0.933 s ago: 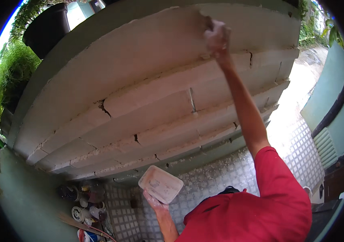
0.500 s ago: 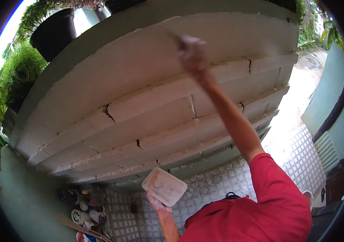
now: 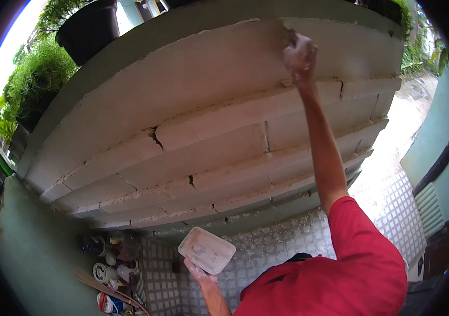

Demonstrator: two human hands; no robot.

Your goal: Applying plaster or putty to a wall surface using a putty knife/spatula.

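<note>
My right hand [image 3: 301, 57] is raised at the upper part of a pale, plastered stepped wall [image 3: 182, 68]. It grips a small, thin tool like a putty knife [image 3: 289, 35], blurred, its tip at the wall just below the green top band [image 3: 145, 39]. Low down in the middle, my left hand [image 3: 201, 273] holds a shallow white plastic tub [image 3: 207, 250] by its near side, fingers partly hidden under it. Whitish paste is smeared inside the tub and on both hands.
Dark cracks [image 3: 156, 138] and ledges run along the wall. Potted plants [image 3: 90, 31] stand on top at left. Buckets and jars [image 3: 105, 272] with sticks stand at lower left beside a green wall [image 3: 40, 242]. White bits speckle the tiled floor [image 3: 272, 239].
My right hand with its tool has moved rightward and slightly up along the upper wall. The tub in my left hand has shifted a little left and down as the view turned slightly.
</note>
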